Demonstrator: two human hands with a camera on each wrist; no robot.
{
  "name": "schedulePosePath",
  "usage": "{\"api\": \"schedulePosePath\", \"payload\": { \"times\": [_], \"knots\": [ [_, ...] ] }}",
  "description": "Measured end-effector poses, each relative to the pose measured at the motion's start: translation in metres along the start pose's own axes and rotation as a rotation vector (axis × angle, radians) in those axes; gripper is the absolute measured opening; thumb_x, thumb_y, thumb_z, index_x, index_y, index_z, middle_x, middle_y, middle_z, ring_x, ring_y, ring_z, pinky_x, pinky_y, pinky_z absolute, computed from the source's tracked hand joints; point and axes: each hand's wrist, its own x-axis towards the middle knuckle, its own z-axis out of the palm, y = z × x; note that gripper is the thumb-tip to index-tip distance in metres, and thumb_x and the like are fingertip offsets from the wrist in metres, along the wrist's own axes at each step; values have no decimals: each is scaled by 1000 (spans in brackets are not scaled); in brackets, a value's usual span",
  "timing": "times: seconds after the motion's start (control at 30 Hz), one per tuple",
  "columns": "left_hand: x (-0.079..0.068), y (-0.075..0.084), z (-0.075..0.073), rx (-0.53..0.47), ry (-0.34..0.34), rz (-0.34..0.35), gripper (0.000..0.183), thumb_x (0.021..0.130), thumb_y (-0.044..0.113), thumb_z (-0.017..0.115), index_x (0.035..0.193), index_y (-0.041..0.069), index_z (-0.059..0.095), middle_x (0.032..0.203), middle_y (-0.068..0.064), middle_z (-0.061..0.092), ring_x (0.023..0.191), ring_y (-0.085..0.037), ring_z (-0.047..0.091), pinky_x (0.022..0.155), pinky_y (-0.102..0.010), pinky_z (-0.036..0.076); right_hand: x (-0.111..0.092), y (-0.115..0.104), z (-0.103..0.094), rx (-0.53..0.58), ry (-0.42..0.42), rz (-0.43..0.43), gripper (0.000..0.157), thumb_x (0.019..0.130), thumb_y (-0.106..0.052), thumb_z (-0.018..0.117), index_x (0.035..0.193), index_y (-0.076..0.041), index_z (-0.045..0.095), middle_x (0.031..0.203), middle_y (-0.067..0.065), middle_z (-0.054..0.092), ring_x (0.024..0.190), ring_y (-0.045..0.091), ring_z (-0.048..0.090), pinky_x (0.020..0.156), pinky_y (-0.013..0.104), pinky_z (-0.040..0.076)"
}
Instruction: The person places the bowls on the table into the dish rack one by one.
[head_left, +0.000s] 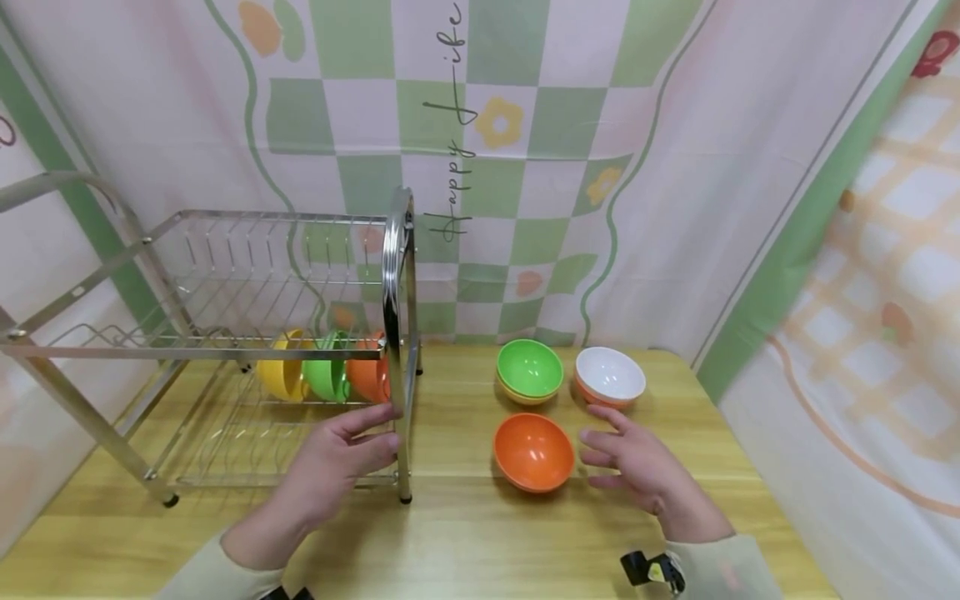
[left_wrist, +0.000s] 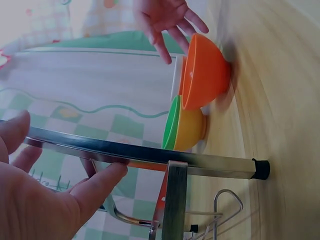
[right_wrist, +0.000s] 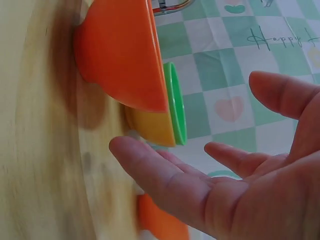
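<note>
My left hand is beside the right front post of a metal dish rack, its fingers extended; whether they touch the post I cannot tell. Just right of a single orange bowl, my right hand hovers with spread fingers and holds nothing. Behind that bowl, a green bowl sits in a yellow bowl. A white bowl nests in another orange one to their right. On the rack's lower tier a yellow bowl, a green bowl and an orange bowl stand on edge.
The rack's upper wire shelf spans the left side above the tilted bowls. A wooden table carries everything. Patterned cloth hangs behind the table and along both sides.
</note>
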Motion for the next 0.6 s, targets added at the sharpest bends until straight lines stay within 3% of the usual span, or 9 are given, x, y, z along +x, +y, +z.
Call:
{"api": "schedulePosePath", "payload": {
  "times": [0.27, 0.6],
  "knots": [
    [2, -2, 7, 18, 112, -29, 38, 89, -1, 71, 126, -7, 63, 122, -21, 64, 98, -33, 69, 85, -36, 57, 9, 8, 4, 63, -32, 38, 67, 101, -18, 60, 156, -6, 24, 142, 35, 41, 112, 43, 60, 87, 60, 53],
    [4, -4, 9, 38, 146, -19, 34, 91, 0, 71, 123, -7, 65, 116, -23, 66, 94, -33, 70, 82, -36, 58, 15, 15, 7, 70, -61, 52, 67, 100, -15, 60, 155, -5, 25, 140, 32, 47, 106, 41, 63, 85, 60, 54]
  ]
}}
